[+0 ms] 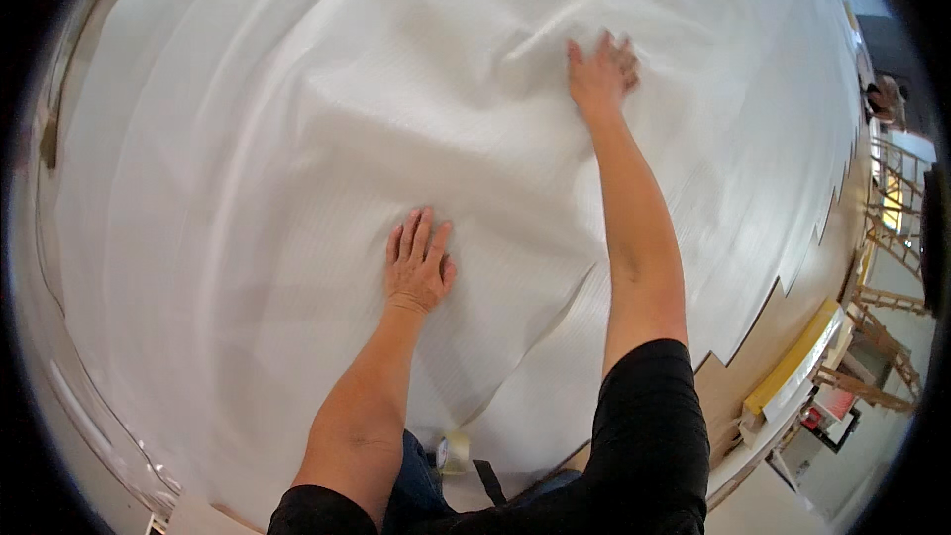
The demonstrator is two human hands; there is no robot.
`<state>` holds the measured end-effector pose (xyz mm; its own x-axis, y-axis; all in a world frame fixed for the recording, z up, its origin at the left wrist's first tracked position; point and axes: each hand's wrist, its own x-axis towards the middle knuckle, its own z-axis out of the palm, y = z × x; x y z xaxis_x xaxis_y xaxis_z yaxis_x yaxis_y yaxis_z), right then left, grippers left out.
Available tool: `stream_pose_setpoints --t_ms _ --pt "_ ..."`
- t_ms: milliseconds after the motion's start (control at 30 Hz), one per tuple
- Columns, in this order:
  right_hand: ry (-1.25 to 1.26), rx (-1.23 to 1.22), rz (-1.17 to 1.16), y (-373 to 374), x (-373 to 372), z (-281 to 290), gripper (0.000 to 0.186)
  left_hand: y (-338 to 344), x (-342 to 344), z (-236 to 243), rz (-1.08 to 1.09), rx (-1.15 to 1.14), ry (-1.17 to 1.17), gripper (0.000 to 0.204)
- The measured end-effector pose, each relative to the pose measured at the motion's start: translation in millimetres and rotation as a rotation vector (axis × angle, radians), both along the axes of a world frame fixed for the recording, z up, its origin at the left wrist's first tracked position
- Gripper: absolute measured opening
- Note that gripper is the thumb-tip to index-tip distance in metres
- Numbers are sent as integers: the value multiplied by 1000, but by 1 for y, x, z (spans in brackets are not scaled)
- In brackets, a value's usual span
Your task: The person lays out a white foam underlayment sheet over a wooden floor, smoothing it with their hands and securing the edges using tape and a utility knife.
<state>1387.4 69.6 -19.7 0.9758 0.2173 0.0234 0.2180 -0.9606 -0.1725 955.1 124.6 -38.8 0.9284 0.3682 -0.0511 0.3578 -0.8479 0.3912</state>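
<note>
A wide white ribbed sheet [238,188], wrinkled in soft folds, covers most of the surface below me. My left hand [418,263] lies on it near the middle, palm down with fingers stretched out. Farther forward and to the right, my right hand [601,74] presses on the sheet beside a raised fold, its fingers spread. A seam or edge in the sheet runs diagonally down between my arms. A roll of clear yellowish tape [453,453] sits by my knee, near a short black strip [489,482].
Along the right, staggered light wood planks [748,312] border the sheet. Beyond them are a yellow-edged stack of boards [792,357], wooden trestles or ladders [892,347] and a small red item [814,419]. A pale edge strip [54,337] curves along the left.
</note>
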Motion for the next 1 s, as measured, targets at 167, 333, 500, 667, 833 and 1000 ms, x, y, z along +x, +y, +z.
stream_pose_setpoints --t_ms 167,333,500,667,833,1000 --pt "42 -65 124 -29 31 -16 92 -4 8 7 -19 -3 16 62" --pt "71 346 459 19 69 5 89 -6 9 1 -11 10 -3 60" --pt "-47 200 322 -37 -41 13 88 3 -1 14 3 71 112 59" --pt "-37 -43 338 -118 0 -20 87 -10 16 12 3 -5 -35 59" --pt "-125 48 223 -113 -34 -20 82 -4 2 6 13 29 -38 59" --pt "-142 -80 496 -188 -65 -31 76 -15 7 6 -10 54 -59 56"
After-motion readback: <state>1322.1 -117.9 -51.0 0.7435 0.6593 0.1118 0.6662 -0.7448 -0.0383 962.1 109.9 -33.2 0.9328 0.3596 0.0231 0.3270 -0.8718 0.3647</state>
